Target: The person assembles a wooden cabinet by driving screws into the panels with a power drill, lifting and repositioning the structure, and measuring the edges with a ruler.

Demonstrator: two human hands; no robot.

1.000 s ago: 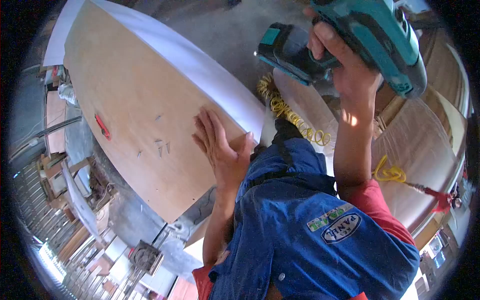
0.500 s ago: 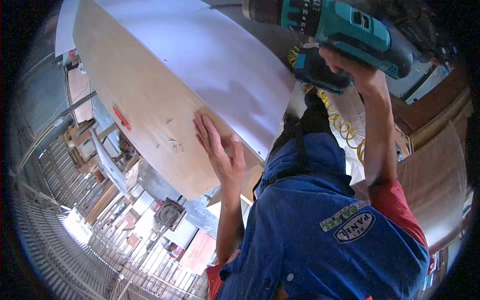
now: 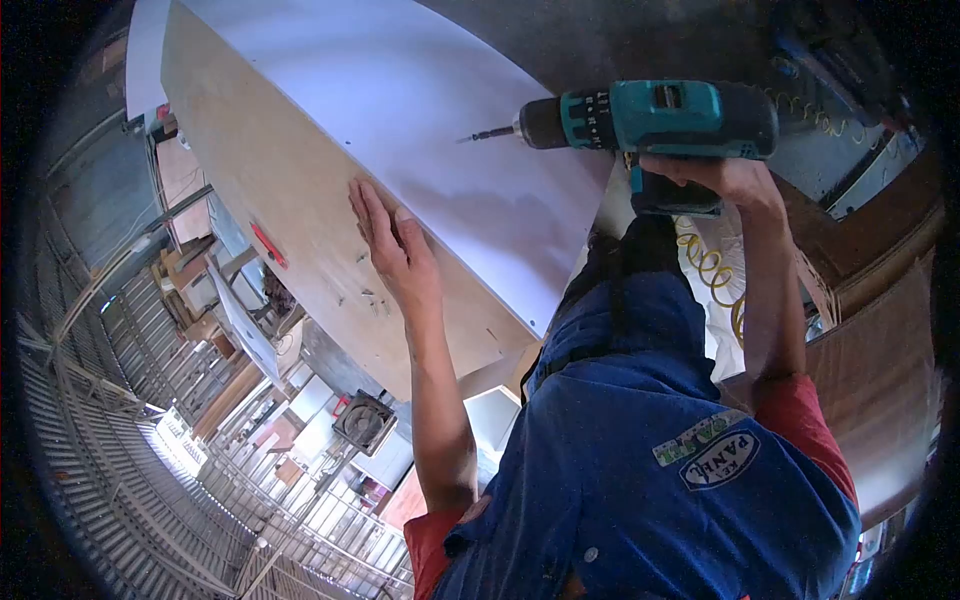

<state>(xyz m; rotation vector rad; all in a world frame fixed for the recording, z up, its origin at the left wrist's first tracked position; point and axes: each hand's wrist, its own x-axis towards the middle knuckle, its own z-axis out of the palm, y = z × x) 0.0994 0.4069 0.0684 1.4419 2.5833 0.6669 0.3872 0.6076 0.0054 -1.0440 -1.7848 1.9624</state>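
My right hand (image 3: 715,175) is wrapped round the handle of a teal and black cordless drill (image 3: 665,115). The drill's bit (image 3: 488,134) points left, over the white face of a panel (image 3: 420,130). On the bare wood face of a joined panel (image 3: 250,130), close to the edge between the two, my left hand (image 3: 395,245) lies flat with its fingers stretched out. Several small screws (image 3: 368,296) are scattered on the wood below that hand. A red tool (image 3: 268,245), perhaps a knife or pliers, rests farther left on the same face.
A coiled yellow hose (image 3: 710,265) hangs behind the drill, near my legs. To the right stands a brown board (image 3: 860,390). A square fan (image 3: 364,423) and more boards are on the workshop floor at lower left.
The drill has come down and swung level, its bit now showing over the white panel. My left hand has slid up and left along the panel's edge.
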